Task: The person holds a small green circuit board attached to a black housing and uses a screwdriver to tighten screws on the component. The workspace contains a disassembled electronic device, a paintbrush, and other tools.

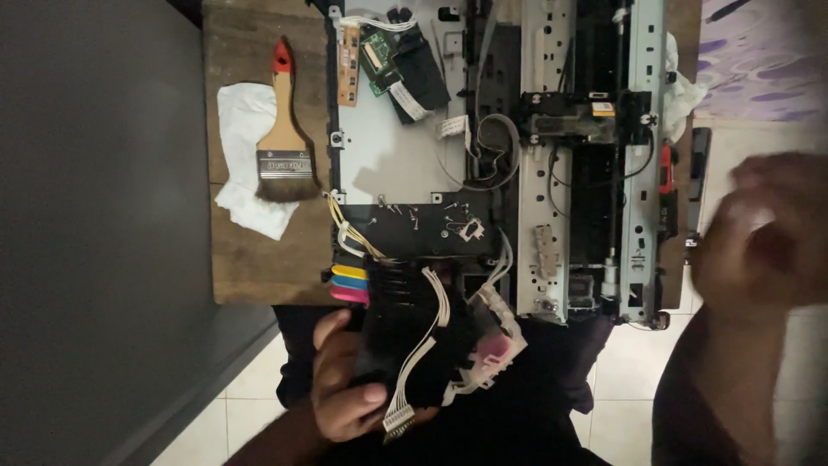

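Left hand [345, 388] grips black ink-tank unit [405, 324]; right hand [763, 233] blurred, apart.

The right hand [763, 233] was smeared by motion blur, so its grip could not be told. The opened printer chassis [535, 155] was cut off at the far edge. The small screws [414, 216] were too tiny to count.

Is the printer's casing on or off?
Off. The printer lies on the wooden board with metal frame, circuit board and loose wires exposed; the left hand holds a black part beside it.
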